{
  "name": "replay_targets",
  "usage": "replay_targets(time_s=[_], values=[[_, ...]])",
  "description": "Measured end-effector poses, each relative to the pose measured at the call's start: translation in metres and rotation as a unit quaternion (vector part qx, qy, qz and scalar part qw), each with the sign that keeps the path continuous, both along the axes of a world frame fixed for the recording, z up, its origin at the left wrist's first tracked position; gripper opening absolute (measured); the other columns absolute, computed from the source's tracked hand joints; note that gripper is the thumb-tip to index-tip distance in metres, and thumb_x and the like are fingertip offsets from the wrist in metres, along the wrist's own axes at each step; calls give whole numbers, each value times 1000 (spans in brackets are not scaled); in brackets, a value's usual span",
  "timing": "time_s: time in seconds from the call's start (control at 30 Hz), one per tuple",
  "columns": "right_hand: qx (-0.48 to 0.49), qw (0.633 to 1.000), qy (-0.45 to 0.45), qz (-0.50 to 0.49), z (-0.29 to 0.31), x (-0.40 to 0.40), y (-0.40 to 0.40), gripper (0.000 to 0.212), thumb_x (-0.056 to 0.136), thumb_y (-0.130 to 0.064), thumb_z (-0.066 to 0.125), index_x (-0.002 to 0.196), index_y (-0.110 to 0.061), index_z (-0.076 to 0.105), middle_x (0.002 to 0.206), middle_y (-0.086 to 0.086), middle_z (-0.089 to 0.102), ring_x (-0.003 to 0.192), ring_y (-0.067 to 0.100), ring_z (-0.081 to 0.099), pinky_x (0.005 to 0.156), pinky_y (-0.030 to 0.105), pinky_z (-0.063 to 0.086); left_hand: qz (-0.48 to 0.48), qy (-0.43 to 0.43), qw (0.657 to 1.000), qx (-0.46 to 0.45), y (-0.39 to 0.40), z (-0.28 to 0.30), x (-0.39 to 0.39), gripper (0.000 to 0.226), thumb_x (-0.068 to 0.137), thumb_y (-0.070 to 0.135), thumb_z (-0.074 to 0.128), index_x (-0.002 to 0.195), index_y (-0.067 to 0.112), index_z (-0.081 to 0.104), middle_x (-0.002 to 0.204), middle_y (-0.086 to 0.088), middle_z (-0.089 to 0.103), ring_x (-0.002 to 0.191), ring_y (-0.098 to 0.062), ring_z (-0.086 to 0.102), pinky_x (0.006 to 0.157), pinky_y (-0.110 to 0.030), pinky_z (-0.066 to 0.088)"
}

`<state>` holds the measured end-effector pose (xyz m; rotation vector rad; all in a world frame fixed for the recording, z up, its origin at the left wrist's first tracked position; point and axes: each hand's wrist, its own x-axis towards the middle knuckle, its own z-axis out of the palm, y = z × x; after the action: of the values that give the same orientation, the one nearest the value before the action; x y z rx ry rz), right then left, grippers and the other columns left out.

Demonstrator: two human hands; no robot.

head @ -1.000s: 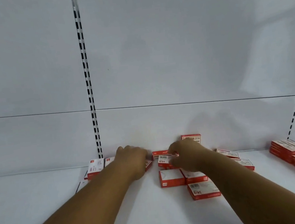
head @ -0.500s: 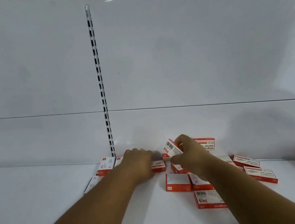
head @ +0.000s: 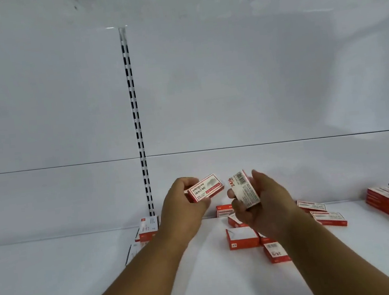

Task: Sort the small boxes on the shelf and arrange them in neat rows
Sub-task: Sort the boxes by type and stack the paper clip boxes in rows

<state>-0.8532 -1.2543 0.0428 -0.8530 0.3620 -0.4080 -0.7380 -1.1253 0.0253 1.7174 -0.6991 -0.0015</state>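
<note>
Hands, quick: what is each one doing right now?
Left hand: holding a red-and-white staple box.
Right hand: holding a barcoded staple box.

Both forearms extend forward, raised side by side. Left hand [head: 183, 204] — fingers curled, pinching a small box [head: 205, 187]. Right hand [head: 264, 202] — fingers wrapped round another box [head: 244, 189].

The small boxes [head: 242, 237] are red with white label faces, one box [head: 206, 188] printed with black text and another [head: 244, 188] with a black barcode, on a white shelf [head: 57, 274] whose white upright [head: 138, 129] has black slots.
</note>
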Motion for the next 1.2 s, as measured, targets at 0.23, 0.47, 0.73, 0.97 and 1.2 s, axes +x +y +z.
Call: replay_targets(time_s=[0.23, 0.47, 0.73, 0.97, 1.2], values=[[-114, 984, -48, -124, -11, -27, 30, 25, 93, 4, 53, 116, 4, 62, 92, 23, 67, 81, 32, 65, 67, 37, 56, -145, 406, 876, -216, 9, 5, -30, 39, 84, -13, 60, 118, 7, 58, 110, -19, 68, 80, -23, 68, 54, -26, 51], [-159, 967, -43, -195, -20, -93, 22, 33, 88, 15, 50, 117, 0, 58, 107, 25, 69, 91, 37, 70, 71, 39, 59, -208, 406, 876, -157, -23, -4, -78, 30, 95, -3, 51, 116, 14, 64, 104, -12, 73, 88, -27, 72, 57, -31, 55], [-201, 924, -1, -324, -37, -158, -35, 24, 90, 9, 56, 108, -6, 62, 87, 14, 71, 73, 26, 68, 67, 39, 53, -238, 315, 918, -42, -94, -12, -141, 15, 87, 1, 69, 91, 13, 61, 101, -8, 72, 86, -24, 74, 78, -38, 62], [-297, 877, 102, -364, -34, -232, -148, 28, 88, -1, 68, 107, -19, 58, 87, 10, 74, 76, 29, 72, 68, 43, 58, -204, 214, 955, 1, -201, -6, -207, 25, 82, 8, 75, 72, 18, 54, 84, -7, 75, 72, -19, 69, 63, -33, 50], [-468, 756, 275, -365, -32, -271, -256, 14, 83, -20, 74, 80, -19, 61, 71, 1, 71, 61, 19, 67, 49, 27, 45, -156, 47, 982, 93, -298, -17, -252, 27, 79, 15, 77, 68, 19, 53, 70, 1, 62, 66, -20, 58, 63, -33, 48]])
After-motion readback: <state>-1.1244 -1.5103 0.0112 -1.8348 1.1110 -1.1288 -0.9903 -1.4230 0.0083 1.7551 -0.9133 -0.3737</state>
